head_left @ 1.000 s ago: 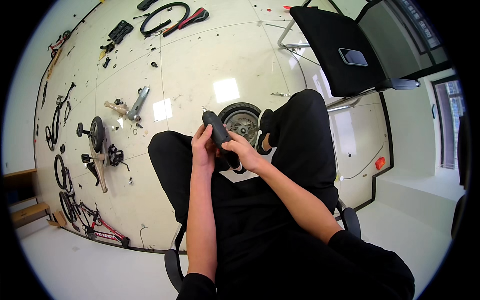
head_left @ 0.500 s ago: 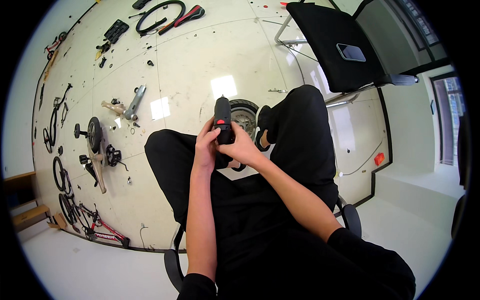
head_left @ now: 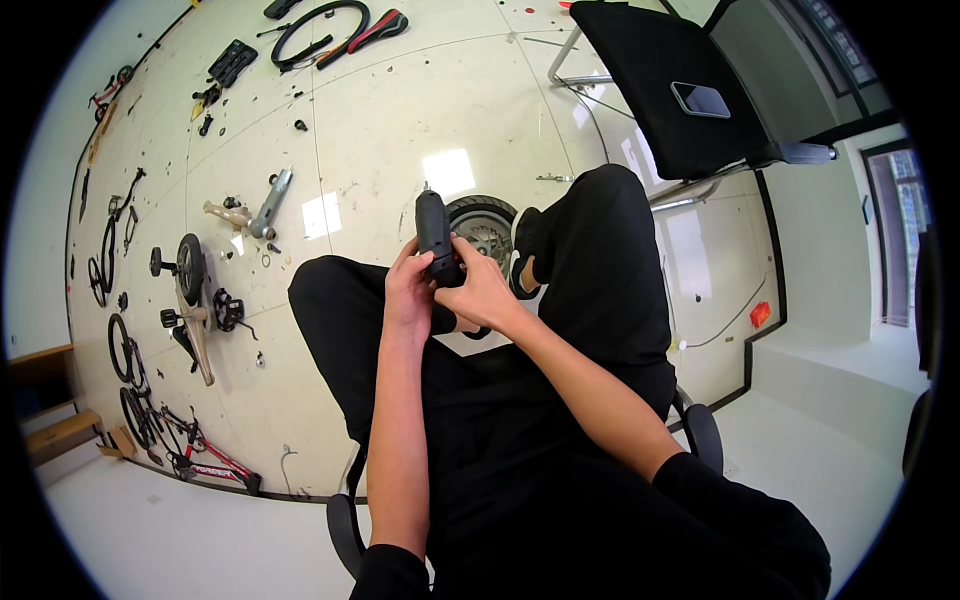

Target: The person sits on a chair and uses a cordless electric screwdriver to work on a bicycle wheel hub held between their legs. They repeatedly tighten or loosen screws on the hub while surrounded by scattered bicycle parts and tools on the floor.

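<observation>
Between my knees I hold a black cordless screwdriver (head_left: 434,228), its thin metal tip pointing away from me. My left hand (head_left: 408,292) is closed round its left side, thumb on the body. From the right, my right hand (head_left: 483,290) grips the near end, fingers curled about it. Just beyond and below the tool, a small spoked wheel with a black tyre (head_left: 487,226) lies on the floor by my shoe (head_left: 524,245), partly hidden by my hand and the tool.
To the left lie a bicycle frame part with wheel and pedals (head_left: 190,290), a silver frame piece (head_left: 270,203) and a red bicycle frame (head_left: 212,462). A black tool case (head_left: 232,63) sits far left. On the right, a phone (head_left: 700,100) rests on a black chair (head_left: 655,60).
The screwdriver has turned about its length and swung slightly left; the red spot on its top no longer shows. Both hands still hold it.
</observation>
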Tool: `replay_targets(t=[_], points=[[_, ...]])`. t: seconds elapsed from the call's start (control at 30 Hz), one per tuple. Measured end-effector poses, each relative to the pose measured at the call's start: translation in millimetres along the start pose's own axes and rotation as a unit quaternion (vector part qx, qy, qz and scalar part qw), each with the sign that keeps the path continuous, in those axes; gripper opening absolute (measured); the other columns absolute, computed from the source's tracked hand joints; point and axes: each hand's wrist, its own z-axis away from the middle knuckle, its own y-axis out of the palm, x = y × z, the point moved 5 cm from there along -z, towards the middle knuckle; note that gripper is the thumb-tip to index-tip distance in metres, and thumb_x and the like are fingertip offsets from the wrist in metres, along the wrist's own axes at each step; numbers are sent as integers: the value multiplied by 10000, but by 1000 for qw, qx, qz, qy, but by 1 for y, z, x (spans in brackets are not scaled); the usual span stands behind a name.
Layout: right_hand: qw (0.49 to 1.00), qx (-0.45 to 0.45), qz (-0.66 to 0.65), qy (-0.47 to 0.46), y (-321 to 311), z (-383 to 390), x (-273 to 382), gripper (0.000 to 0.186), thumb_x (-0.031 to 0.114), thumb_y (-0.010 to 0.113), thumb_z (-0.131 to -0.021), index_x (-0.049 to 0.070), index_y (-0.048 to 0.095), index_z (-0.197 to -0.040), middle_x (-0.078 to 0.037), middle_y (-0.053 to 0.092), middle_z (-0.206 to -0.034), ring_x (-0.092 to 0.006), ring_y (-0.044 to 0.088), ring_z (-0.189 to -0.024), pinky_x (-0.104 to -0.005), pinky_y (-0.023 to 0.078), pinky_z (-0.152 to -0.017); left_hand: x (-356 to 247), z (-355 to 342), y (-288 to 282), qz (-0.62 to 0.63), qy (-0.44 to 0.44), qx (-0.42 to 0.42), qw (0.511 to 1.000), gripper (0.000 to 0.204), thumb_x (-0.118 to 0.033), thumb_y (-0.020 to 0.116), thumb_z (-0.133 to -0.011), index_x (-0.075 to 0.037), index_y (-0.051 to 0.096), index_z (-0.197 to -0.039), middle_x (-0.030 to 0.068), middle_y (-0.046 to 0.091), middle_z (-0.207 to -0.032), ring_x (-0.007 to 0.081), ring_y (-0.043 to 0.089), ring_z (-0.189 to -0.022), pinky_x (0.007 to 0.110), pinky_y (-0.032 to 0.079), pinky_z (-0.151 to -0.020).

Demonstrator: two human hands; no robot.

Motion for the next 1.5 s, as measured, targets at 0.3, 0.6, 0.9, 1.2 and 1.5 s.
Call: replay_targets(t=[0.3,0.6,0.9,1.2,1.5], points=[[997,6,-9,-72,-1,2,10,541,114,708,-648,-21,512,-1134,-184,636,-907,-305,641,-835,-377,497,-785,-13,10,3,66,60,46,995,611,-110,594,-775,77,429,-1333,231,570,-1260,289,605,-1104,395,477,-999],[997,-32,-12,-63,-1,6,15,519,106,735,-696,-4,460,-1122,-202,640,-901,-361,663,-895,-429,515,-764,-18,12,14,18,67,81,994,724,-95,647,-716,85,383,-1366,235,563,-1266,285,591,-1141,399,449,-1028],[998,-40,-16,-55,-5,4,12,492,91,744,-678,11,448,-1064,-202,632,-935,-406,634,-930,-438,498,-782,-8,5,9,9,55,88,995,762,-143,621,-699,76,388,-1390,178,531,-1287,251,533,-1187,349,385,-1056],[996,-42,-11,-72,-4,5,11,491,77,751,-690,12,438,-1062,-218,633,-928,-428,627,-920,-454,493,-766,-10,5,11,-4,41,83,996,782,-129,612,-669,57,376,-1390,162,570,-1219,223,567,-1127,332,423,-1013],[996,-38,36,-66,1,3,-3,525,92,770,-719,15,406,-1088,-243,633,-921,-451,620,-927,-471,488,-769,-8,4,6,-30,34,65,997,774,-94,622,-666,38,371,-1386,147,596,-1173,198,613,-1034,314,486,-928]])
